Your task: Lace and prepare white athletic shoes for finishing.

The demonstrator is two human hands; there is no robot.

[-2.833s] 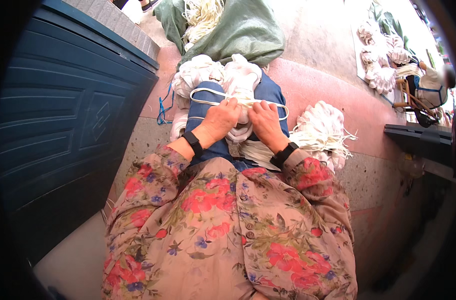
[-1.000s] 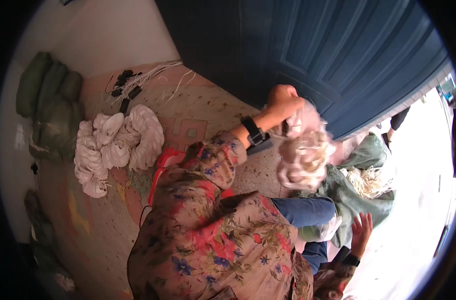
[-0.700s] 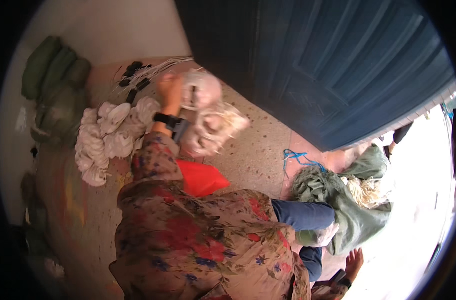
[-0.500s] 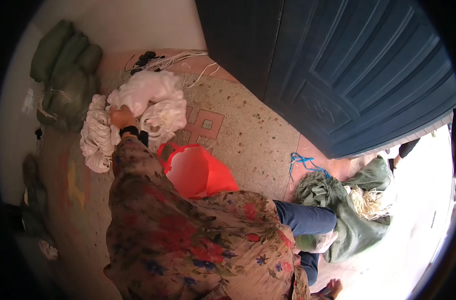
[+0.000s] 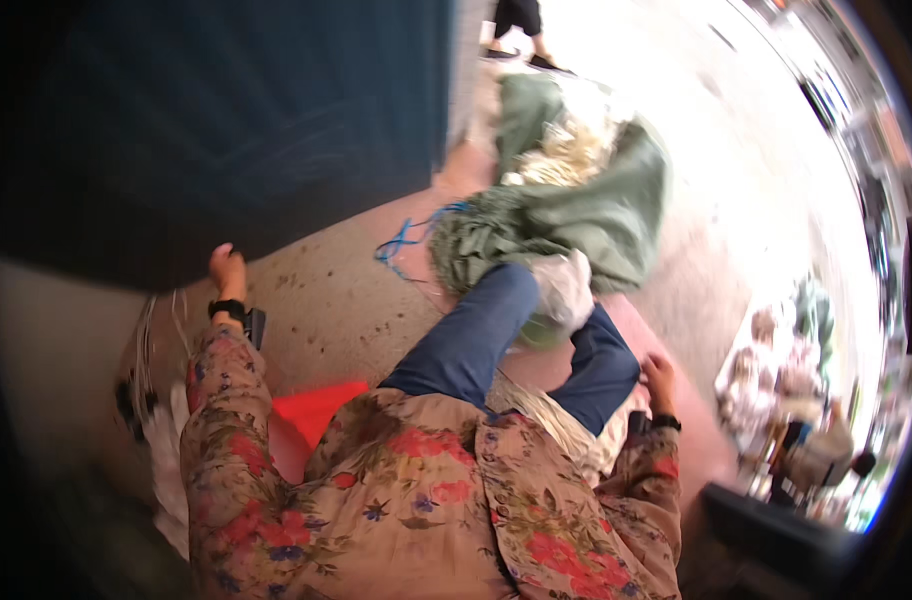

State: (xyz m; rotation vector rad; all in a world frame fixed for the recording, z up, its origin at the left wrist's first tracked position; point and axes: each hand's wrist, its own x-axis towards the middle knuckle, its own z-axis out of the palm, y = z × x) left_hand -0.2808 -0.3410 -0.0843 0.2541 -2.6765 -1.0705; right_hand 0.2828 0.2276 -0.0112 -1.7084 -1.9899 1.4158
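Observation:
My left hand [image 5: 228, 272] is raised over the floor near the blue door, its slightly blurred fingers stretched out with nothing visible in them. Beside my right knee, my right hand [image 5: 661, 383] hangs with its fingers loosely apart and appears to hold nothing. A red bag [image 5: 316, 408] stands against my left side, partly covered by my flowered garment. White bundles [image 5: 166, 470] lie beyond my left arm, mostly out of sight. In front of my knees spreads a green sack [image 5: 616, 215], opened on cream-coloured strands [image 5: 571, 150]. Pale strands [image 5: 566, 430] also show beneath my right thigh.
The dark blue door [image 5: 306, 130] fills the far left. A blue cord [image 5: 406, 240] lies beside the sack. Past it, a person's legs [image 5: 521, 25] show at the far edge. Mixed bundles [image 5: 776, 360] sit to the right, by a dark ledge [image 5: 776, 525].
My view and body have swung to the right, toward the bright doorway. My left hand has let go of the white bundles and come away from them. My right hand now shows more fully.

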